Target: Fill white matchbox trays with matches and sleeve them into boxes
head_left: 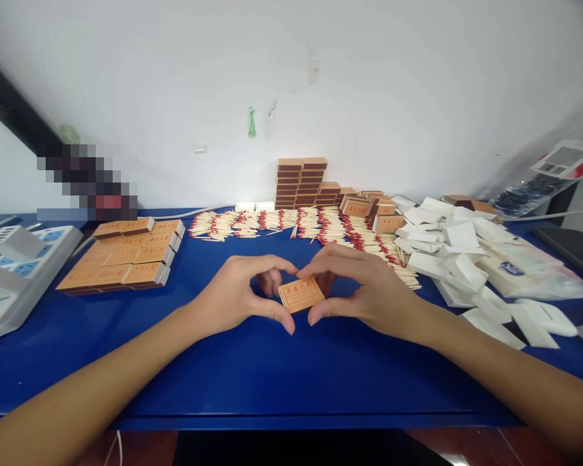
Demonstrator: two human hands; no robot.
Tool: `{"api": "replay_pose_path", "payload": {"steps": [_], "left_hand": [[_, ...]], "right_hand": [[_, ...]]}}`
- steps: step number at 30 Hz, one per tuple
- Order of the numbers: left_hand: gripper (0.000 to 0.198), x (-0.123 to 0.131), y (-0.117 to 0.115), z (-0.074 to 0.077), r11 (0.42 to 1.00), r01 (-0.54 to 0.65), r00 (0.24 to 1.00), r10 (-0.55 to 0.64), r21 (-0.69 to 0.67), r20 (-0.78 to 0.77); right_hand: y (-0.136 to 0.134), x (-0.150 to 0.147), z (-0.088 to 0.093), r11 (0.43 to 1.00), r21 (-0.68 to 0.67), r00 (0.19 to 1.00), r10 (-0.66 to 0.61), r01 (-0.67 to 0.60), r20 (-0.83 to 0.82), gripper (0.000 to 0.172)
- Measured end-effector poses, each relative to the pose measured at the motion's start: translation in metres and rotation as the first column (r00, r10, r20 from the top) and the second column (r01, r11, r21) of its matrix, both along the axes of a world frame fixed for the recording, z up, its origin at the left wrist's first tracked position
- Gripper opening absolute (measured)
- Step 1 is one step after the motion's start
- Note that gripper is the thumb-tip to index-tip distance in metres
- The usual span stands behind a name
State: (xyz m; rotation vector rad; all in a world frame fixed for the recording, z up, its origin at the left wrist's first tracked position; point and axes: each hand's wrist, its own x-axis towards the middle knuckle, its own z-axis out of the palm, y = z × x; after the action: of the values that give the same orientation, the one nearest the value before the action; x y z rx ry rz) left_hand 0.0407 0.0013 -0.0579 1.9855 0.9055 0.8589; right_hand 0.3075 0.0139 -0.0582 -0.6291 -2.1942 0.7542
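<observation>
Between my two hands is a small orange matchbox (302,295) with red print on its top face, tilted slightly above the blue table. My left hand (245,291) curls around its left end, thumb in front and fingers behind. At the right end, the thumb and fingers of my right hand (364,285) close on the box. Loose red-tipped matches (272,223) lie in a long row behind the hands. Orange matchboxes (140,249) sit stacked in layers to the left.
A taller matchbox stack (301,184) stands against the wall, with sleeves (387,217) beside it. White inner trays (459,249) pile up at right, near a plastic bag (534,268). A power strip (43,259) with plugs lies at far left. The blue table (282,382) ends in front.
</observation>
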Motion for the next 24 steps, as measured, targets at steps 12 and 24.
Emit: {"api": "replay_pose_path", "payload": {"steps": [12,24], "left_hand": [[0.083,0.002,-0.002,0.0,0.998,0.015,0.997,-0.019,0.056,0.078],[0.051,0.002,-0.005,0.003,0.986,0.028,0.997,-0.014,0.166,-0.082]], "right_hand": [[-0.01,-0.001,0.007,0.992,0.065,0.994,0.106,-0.106,-0.001,0.047],[-0.005,0.002,0.007,0.988,0.141,0.997,0.056,-0.063,0.054,0.048]]}}
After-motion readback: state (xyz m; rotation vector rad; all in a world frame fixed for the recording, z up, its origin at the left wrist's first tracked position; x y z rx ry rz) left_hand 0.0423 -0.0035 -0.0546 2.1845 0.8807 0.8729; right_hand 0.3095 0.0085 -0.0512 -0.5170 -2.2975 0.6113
